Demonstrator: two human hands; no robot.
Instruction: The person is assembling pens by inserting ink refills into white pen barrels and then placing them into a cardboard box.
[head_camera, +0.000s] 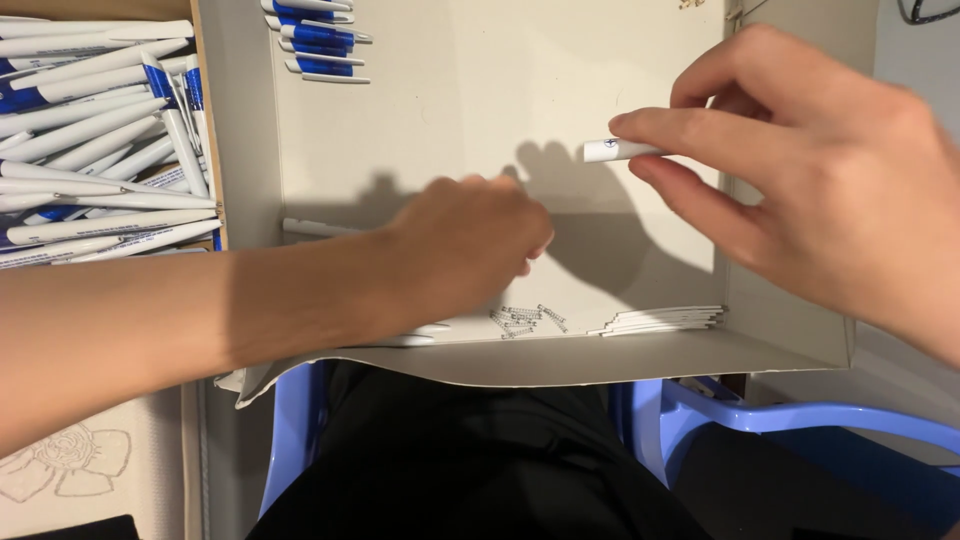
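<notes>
Right hand (800, 170) is pinched on a white pen barrel (620, 150) up by the tray's (790, 345) right wall, left hand (465, 250), fingers curled, digs near the springs (525, 320) at the front edge, so grab just one.

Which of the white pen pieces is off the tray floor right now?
The short white barrel piece pinched in the right hand fingers. The other white pieces lie stacked flat at the tray's near edge.

Left hand (465, 250) reaches forward palm down, forearm crossing from lower left, fingers curled downward; right hand (800, 170) raised, thumb and index finger pinched together.
</notes>
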